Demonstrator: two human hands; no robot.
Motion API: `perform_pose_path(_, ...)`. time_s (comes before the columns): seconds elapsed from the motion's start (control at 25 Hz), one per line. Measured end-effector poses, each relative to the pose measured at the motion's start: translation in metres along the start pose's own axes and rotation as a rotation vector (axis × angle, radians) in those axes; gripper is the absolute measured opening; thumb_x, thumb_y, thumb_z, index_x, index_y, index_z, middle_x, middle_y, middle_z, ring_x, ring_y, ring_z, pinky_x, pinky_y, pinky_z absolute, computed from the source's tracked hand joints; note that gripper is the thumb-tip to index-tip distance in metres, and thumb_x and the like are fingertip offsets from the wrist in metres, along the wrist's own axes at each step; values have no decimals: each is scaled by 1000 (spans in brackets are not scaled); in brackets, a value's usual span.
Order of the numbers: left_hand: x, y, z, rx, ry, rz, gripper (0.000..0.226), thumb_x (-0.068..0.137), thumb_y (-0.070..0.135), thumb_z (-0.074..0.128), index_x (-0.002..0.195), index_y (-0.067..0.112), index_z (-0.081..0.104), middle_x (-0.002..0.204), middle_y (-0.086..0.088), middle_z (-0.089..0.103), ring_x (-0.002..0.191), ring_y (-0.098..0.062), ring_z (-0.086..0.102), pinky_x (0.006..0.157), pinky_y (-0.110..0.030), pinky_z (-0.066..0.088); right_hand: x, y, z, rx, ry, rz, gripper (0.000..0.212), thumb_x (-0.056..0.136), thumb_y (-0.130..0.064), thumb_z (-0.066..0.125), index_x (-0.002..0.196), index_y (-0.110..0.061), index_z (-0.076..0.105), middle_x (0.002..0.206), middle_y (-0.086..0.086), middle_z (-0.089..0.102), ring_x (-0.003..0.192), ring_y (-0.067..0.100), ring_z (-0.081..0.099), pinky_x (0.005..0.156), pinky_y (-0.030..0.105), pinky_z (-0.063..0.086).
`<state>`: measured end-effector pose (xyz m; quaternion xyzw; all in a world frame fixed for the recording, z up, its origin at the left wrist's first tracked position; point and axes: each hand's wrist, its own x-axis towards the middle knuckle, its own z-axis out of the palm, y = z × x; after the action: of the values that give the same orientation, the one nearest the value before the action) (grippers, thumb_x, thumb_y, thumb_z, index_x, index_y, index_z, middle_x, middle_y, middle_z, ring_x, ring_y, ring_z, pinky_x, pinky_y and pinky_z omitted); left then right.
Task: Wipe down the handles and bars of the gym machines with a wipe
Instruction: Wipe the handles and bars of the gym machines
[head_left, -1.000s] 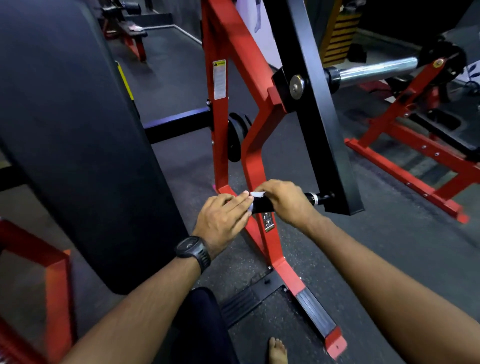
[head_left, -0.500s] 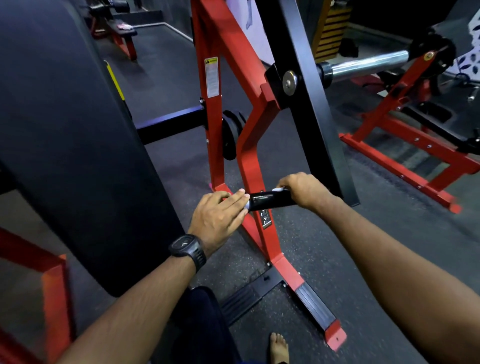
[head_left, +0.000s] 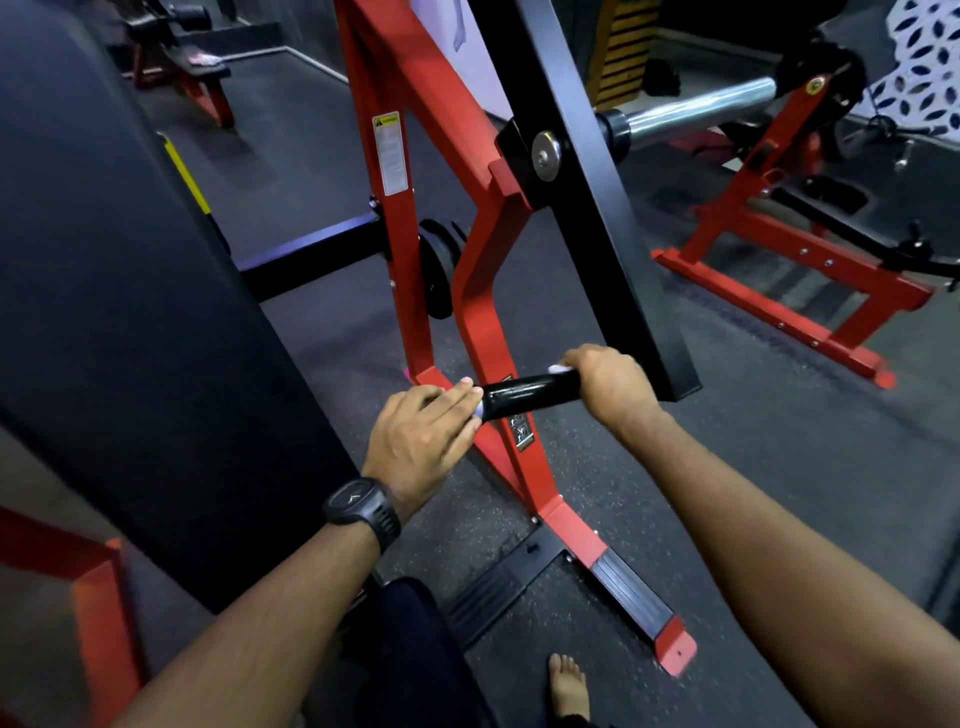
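Wipe peeks from right grip clenched round black handle; left grip flat-fingered against its end.

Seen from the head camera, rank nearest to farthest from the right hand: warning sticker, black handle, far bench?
1. black handle, gripped by the right hand.
2. warning sticker, up on the red post.
3. far bench, background, upper left.
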<state>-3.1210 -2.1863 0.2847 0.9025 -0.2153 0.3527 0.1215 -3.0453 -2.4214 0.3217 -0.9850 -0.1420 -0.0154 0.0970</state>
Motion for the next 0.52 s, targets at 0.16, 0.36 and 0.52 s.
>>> perform_pose_path(0.16, 3, 0, -3, -1, 6, 21, 30, 94, 29, 56, 116, 15, 71, 121, 5, 68, 90, -19, 60, 77, -33, 46, -33, 8, 17, 265, 404, 381, 28, 88, 2, 51, 105, -12, 70, 109, 11, 67, 96, 33, 64, 80, 38, 48)
perform_pose_path(0.36, 1, 1, -3, -8, 2, 8, 31, 94, 30, 55, 116, 16, 71, 121, 6, 68, 91, -18, 60, 78, -32, 45, -30, -58, 63, 1704, 700, 1156, 17, 89, 6, 56, 85, -7, 66, 73, 4, 61, 63, 15, 59, 58, 23, 49)
perform_pose_path(0.52, 3, -2, -4, 11, 7, 45, 29, 94, 30, 57, 115, 17, 72, 120, 7, 69, 91, -18, 59, 77, -33, 45, -14, -84, 52, 2187, 836, 1104, 31, 92, 14, 40, 76, -10, 51, 71, 2, 52, 58, 12, 54, 50, 19, 48)
